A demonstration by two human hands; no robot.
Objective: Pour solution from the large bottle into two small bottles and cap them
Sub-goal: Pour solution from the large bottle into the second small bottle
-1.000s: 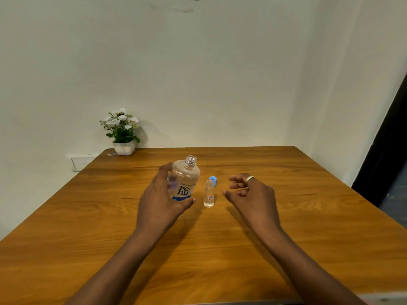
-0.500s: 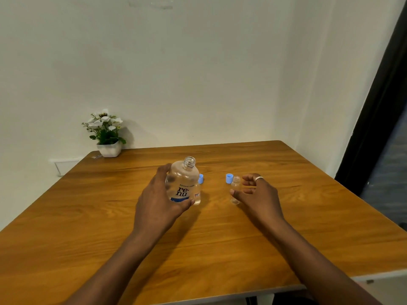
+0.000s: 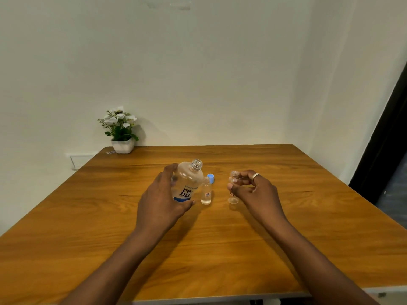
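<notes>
My left hand (image 3: 161, 200) grips the large clear bottle (image 3: 188, 181), which has no cap and leans slightly to the right above the table. Just right of it a small bottle (image 3: 206, 191) stands upright on the wood, uncapped, with clear liquid in it. A blue cap (image 3: 210, 178) lies behind that small bottle. My right hand (image 3: 253, 191), with a ring on one finger, holds a second small bottle (image 3: 233, 188) that looks empty; its base sits at or just above the table.
The wooden table (image 3: 242, 249) fills the lower view, with its front edge close to me. A white pot of flowers (image 3: 120, 130) stands at the back left corner against the wall. A dark doorway (image 3: 387, 139) lies to the right.
My right hand has closed on the second small bottle and brought it left, nearer the filled one. The large bottle stays in my left hand. The camera view has shifted.
</notes>
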